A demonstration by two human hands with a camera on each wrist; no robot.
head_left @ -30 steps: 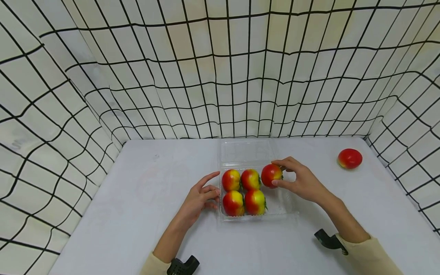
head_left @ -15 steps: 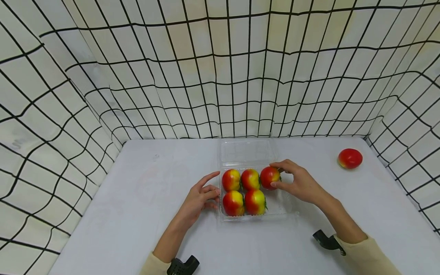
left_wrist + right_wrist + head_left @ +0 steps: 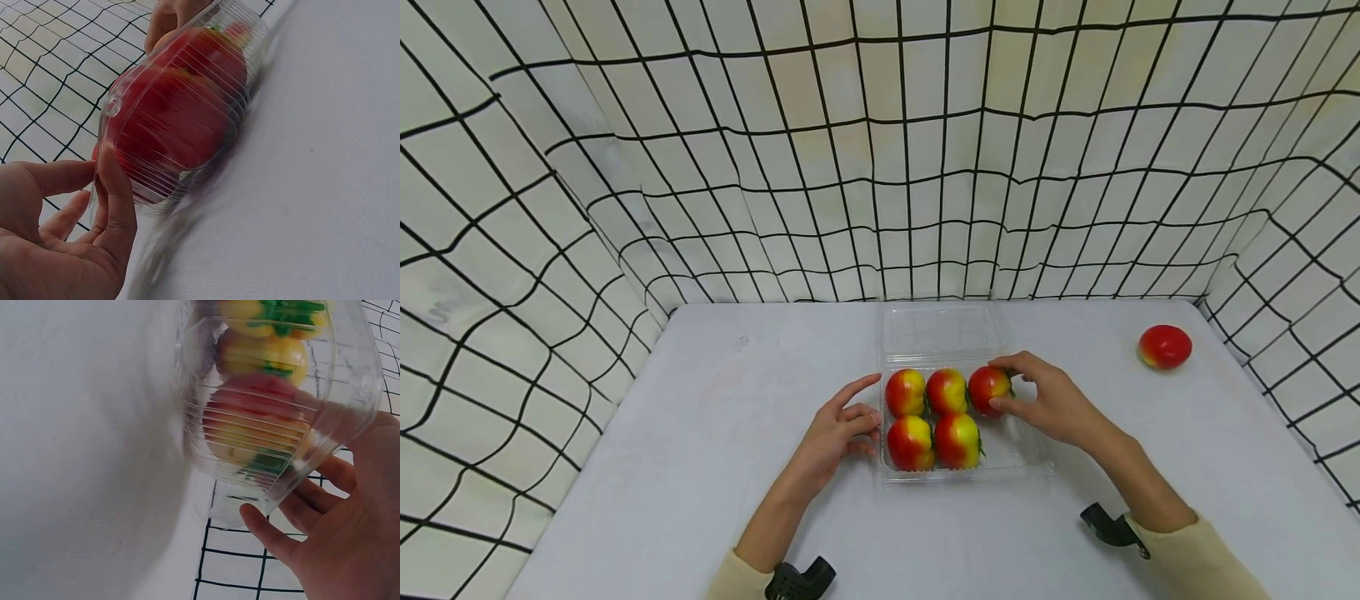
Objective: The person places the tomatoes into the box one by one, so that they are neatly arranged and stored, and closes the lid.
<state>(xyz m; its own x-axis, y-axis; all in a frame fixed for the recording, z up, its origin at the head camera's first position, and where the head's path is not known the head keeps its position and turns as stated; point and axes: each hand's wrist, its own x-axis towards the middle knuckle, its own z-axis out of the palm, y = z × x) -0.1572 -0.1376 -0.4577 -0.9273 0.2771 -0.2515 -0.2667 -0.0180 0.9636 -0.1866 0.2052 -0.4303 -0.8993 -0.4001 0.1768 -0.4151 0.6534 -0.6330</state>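
Note:
A clear plastic box (image 3: 1011,457) stands mid-table, its lid (image 3: 943,329) folded open toward the back. Inside sit several red-and-yellow fruits (image 3: 910,443) with green leafy tops, in two rows. At the back right of the box, my right hand (image 3: 1060,406) holds another such fruit (image 3: 985,392) between thumb and fingers. The right wrist view shows this fruit (image 3: 250,422) through the ribbed wall, low in the box. My left hand (image 3: 831,437) is at the left side; in the left wrist view its thumb and a finger (image 3: 115,200) pinch the box's rim.
A lone red fruit (image 3: 1164,347) lies on the white table (image 3: 737,400) toward the back right. Black netting (image 3: 880,179) over pale walls closes off the back and both sides.
My right hand has moved slightly left and down, lowering the fruit into the box's back right corner. The left hand has stayed at the box's left side.

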